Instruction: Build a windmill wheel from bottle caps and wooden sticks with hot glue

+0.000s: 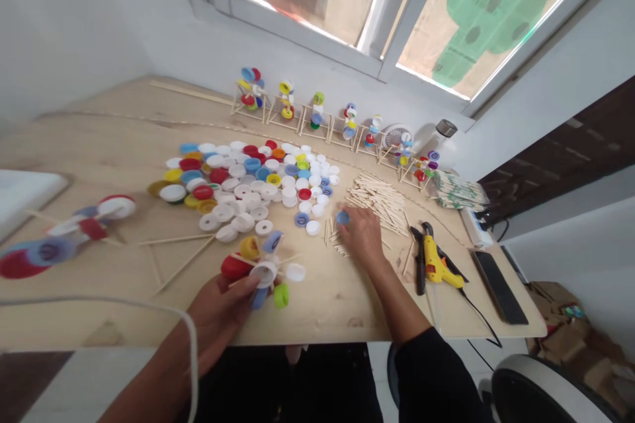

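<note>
My left hand (225, 307), near the table's front edge, is closed on a bottle-cap wheel (264, 273). The wheel has a white cap at its hub and short sticks bearing red, yellow, blue, white and green caps around it. Over the short cut sticks (341, 249), my right hand (364, 234) pinches a small blue bottle cap (342, 217) between its fingertips. Just behind that hand lies a heap of wooden sticks (380, 198). A large spread of loose bottle caps (243, 192), mostly white, covers the middle of the table.
Several stick frames with cap wheels (317, 119) line the back. A second cap assembly (74, 238) lies at left, beside loose long sticks (186, 264). On the right are black-handled cutters (421, 261), a yellow glue gun (436, 264) and a phone (499, 285). A white cable (149, 306) crosses the front left.
</note>
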The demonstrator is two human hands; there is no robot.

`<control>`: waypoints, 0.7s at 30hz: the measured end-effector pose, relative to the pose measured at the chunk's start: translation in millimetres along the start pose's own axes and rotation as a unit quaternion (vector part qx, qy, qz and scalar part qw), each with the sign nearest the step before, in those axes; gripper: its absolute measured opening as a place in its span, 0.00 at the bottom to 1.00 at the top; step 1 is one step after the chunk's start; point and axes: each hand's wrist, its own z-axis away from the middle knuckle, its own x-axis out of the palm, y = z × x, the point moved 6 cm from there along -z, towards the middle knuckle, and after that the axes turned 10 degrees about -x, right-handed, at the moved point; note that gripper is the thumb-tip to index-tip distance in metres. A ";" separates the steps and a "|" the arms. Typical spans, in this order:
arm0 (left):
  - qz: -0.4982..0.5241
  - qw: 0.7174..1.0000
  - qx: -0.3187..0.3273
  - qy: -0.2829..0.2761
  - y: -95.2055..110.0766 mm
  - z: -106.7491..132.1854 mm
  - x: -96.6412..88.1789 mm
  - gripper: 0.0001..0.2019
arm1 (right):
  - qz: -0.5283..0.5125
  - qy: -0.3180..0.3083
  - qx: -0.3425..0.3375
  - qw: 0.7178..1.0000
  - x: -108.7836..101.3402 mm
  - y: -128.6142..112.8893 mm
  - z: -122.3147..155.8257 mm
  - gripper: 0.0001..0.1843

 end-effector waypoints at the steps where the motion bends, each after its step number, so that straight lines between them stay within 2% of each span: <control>1: -0.001 1.000 0.001 -0.001 0.6 1.2 0.3 0.18 | 0.011 0.000 -0.003 1.000 -0.2 -1.1 -3.6 0.18; 7: -0.018 0.999 -0.032 -0.010 1.5 0.7 -0.5 0.17 | 0.012 0.010 -0.026 1.000 -2.2 -20.5 -27.8 0.16; 13: -0.001 1.000 -0.021 -0.004 7.7 7.0 5.3 0.18 | 0.033 -0.034 -0.036 0.998 8.3 -50.6 -61.0 0.15; 21: 0.014 1.000 -0.020 -0.014 9.9 9.6 11.3 0.20 | 0.058 -0.049 -0.027 0.997 18.2 -54.0 -78.3 0.19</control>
